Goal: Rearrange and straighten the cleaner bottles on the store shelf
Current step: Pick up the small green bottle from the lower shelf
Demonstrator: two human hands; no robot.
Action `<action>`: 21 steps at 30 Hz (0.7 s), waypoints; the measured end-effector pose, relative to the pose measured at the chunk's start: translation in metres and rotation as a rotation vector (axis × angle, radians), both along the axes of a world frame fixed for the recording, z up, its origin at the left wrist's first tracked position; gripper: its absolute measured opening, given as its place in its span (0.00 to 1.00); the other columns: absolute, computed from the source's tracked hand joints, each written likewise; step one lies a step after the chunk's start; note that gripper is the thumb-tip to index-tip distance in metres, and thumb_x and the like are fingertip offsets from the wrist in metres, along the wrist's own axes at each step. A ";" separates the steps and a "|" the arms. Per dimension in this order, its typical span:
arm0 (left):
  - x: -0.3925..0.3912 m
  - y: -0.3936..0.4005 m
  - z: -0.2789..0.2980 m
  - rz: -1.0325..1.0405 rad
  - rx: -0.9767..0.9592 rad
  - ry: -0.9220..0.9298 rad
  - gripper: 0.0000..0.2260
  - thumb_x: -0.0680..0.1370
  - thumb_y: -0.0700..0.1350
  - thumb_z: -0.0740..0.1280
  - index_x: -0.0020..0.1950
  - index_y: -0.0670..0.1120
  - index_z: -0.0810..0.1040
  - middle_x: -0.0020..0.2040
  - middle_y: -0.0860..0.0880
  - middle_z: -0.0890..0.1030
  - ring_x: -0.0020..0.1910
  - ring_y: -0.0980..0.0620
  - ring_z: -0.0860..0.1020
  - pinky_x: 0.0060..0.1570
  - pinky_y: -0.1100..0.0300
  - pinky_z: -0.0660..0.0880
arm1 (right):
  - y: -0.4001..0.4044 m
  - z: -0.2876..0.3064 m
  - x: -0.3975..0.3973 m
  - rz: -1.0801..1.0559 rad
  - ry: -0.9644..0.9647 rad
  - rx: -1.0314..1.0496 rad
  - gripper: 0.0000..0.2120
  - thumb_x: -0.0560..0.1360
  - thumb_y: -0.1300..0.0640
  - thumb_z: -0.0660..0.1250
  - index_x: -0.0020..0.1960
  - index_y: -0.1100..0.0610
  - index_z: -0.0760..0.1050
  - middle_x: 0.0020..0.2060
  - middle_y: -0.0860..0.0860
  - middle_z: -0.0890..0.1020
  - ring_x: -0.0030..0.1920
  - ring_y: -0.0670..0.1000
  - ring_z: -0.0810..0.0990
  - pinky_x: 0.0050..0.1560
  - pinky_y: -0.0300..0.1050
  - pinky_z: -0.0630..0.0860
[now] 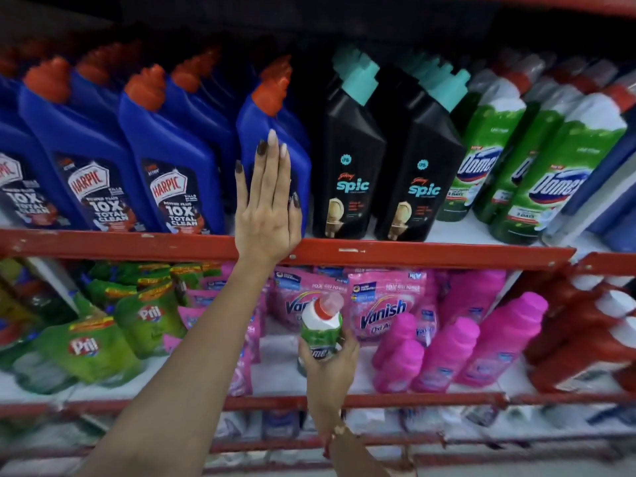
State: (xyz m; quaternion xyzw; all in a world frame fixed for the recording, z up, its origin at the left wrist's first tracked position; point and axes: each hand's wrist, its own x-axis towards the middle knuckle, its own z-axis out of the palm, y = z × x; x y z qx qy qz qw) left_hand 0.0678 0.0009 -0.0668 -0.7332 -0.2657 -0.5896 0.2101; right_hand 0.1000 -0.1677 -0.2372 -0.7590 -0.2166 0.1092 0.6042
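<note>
My left hand (266, 204) lies flat, fingers together, against the front of a blue Harpic bottle (272, 132) with an orange cap on the upper shelf. More blue Harpic bottles (172, 149) stand in leaning rows to its left. To its right stand two black Spic bottles (351, 160) with teal caps, then green Domex bottles (488, 149) leaning right. My right hand (330, 359) grips a small green Domex bottle (321, 325) with a red cap, held in front of the lower shelf.
The red shelf rail (413, 251) runs across under the upper row. Below lie green Pril pouches (93, 342), pink Vanish pouches (385, 311), pink bottles (447, 352) and red bottles (585, 332) at right. Another red rail (413, 401) fronts the lower shelf.
</note>
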 end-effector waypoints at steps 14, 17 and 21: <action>0.001 0.004 -0.003 0.011 0.026 -0.008 0.26 0.84 0.44 0.51 0.81 0.37 0.54 0.79 0.37 0.59 0.82 0.49 0.49 0.81 0.45 0.46 | -0.023 0.051 0.024 0.029 -0.130 0.103 0.39 0.56 0.41 0.80 0.64 0.51 0.75 0.52 0.46 0.82 0.51 0.47 0.82 0.51 0.51 0.81; 0.001 0.004 -0.002 0.007 0.021 -0.006 0.26 0.84 0.44 0.50 0.81 0.38 0.52 0.80 0.38 0.59 0.82 0.48 0.49 0.81 0.45 0.45 | -0.033 0.100 0.036 0.018 -0.198 0.203 0.39 0.55 0.35 0.77 0.63 0.46 0.75 0.49 0.39 0.81 0.51 0.40 0.81 0.48 0.45 0.82; 0.001 0.002 -0.003 0.019 0.023 0.006 0.27 0.84 0.44 0.50 0.82 0.39 0.50 0.82 0.45 0.50 0.82 0.48 0.49 0.81 0.46 0.44 | -0.046 0.162 0.062 -0.058 -0.304 0.347 0.36 0.55 0.35 0.78 0.60 0.43 0.76 0.48 0.39 0.83 0.48 0.40 0.82 0.45 0.43 0.83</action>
